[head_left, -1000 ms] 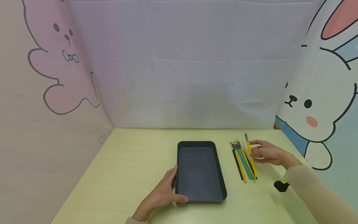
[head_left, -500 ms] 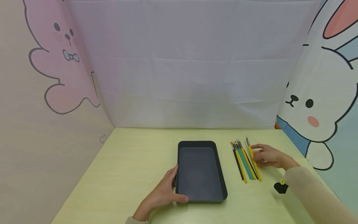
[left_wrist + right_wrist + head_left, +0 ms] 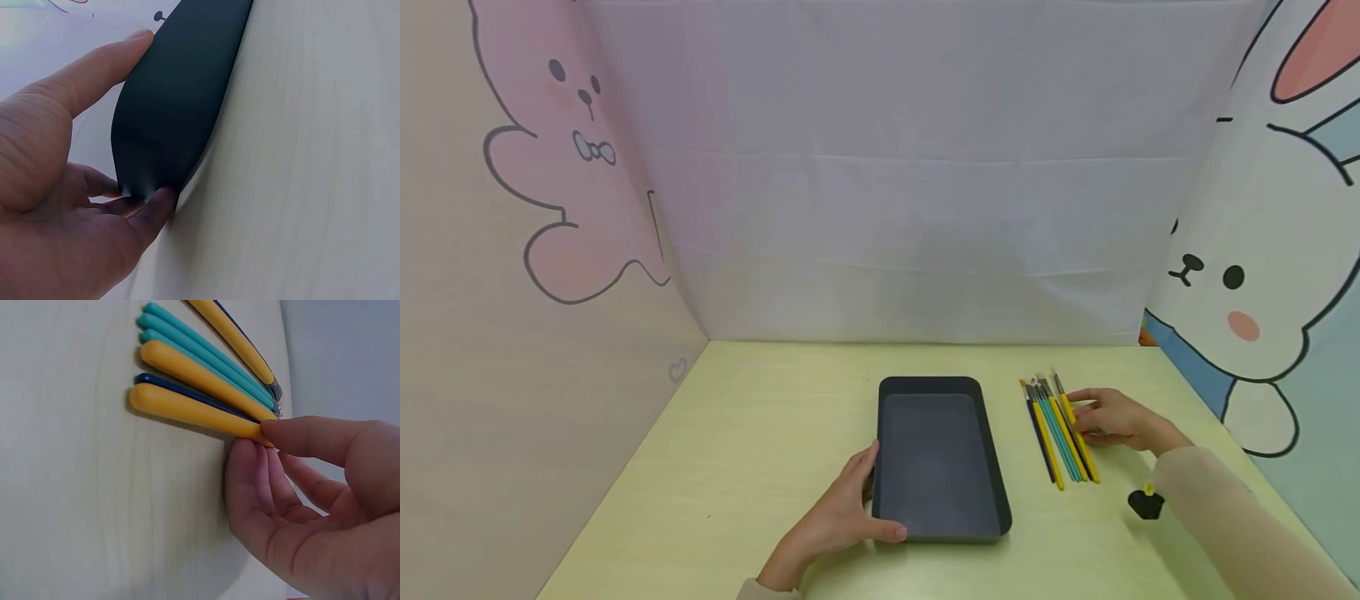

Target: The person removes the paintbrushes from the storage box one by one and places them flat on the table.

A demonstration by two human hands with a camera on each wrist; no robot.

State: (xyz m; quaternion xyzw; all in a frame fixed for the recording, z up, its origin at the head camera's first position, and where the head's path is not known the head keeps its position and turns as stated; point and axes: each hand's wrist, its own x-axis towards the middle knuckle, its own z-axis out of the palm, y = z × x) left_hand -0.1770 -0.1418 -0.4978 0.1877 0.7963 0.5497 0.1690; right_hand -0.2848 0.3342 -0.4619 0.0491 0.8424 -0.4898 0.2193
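A dark grey rectangular baking tray [image 3: 936, 467] lies on the table in front of me. My left hand [image 3: 841, 515] holds its near left corner, the thumb along the near side and the fingers against the left wall [image 3: 181, 87]. To the right of the tray, several paintbrushes [image 3: 1051, 429] with yellow, teal and dark blue handles lie side by side, bristles away from me. The rightmost yellow paintbrush [image 3: 181, 409] is pinched between thumb and fingers of my right hand [image 3: 1116, 418]. It touches or nearly touches the dark blue brush beside it.
A pale wooden table [image 3: 760, 417] carries everything. White cloth [image 3: 925, 208] closes off the back, with cartoon-printed walls on both sides. A small black object with a yellow part [image 3: 1146, 502] shows beneath the right sleeve.
The right hand set the yellow paintbrush slightly rightward, then shifted it left against the other brushes. My left hand and the tray have stayed put.
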